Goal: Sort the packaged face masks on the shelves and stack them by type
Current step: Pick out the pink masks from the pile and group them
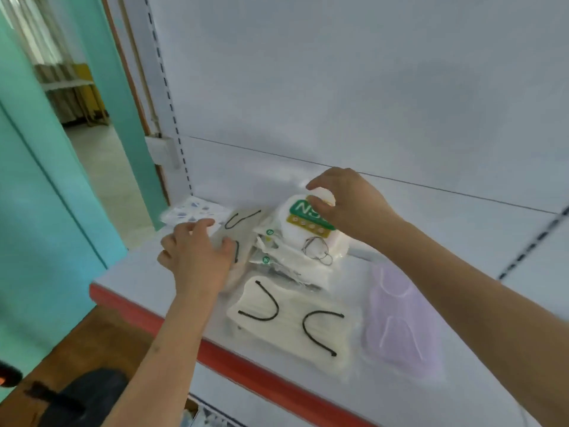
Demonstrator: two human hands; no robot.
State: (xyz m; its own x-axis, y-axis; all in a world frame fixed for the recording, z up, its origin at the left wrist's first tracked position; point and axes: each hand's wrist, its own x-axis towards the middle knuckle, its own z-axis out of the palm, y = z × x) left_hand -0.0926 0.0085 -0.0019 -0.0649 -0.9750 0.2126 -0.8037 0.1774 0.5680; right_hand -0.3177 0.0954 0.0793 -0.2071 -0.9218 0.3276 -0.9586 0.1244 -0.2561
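Left hand (197, 257) palm-down gripping cream mask pack (243, 241), right hand (348, 204) pinching N95 pack (311, 223)

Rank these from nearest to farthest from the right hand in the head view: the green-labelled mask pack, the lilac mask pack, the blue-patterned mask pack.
1. The green-labelled mask pack, at the back of the shelf, gripped by the right hand.
2. The lilac mask pack, toward the front right, below the right forearm.
3. The blue-patterned mask pack, far left at the shelf's corner, by the left hand.
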